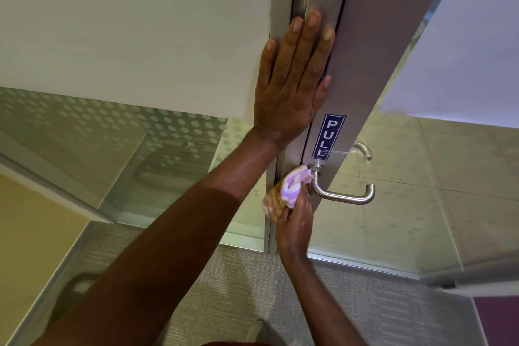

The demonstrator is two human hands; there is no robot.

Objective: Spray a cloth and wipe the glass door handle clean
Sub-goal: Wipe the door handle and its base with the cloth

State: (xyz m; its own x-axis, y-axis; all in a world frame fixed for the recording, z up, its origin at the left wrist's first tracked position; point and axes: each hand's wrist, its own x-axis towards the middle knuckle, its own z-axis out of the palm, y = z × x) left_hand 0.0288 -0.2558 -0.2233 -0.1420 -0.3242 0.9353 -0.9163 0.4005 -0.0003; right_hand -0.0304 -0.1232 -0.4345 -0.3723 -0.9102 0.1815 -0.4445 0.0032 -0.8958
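Note:
A brushed-metal lever handle [345, 197] juts from the grey frame of a glass door [373, 59]. My right hand [295, 226] is shut on a bunched pink, white and yellow striped cloth [286, 191], pressed against the base of the handle near its round mount. My left hand [295, 76] lies flat with fingers spread on the door frame above a blue PULL sign [328, 136]. No spray bottle is in view.
A second handle [363, 150] shows through the glass on the door's far side. Frosted, dotted glass panels [140, 132] stand to the left. Grey carpet [238, 289] covers the floor below, and a shoe tip [257, 330] shows at the bottom.

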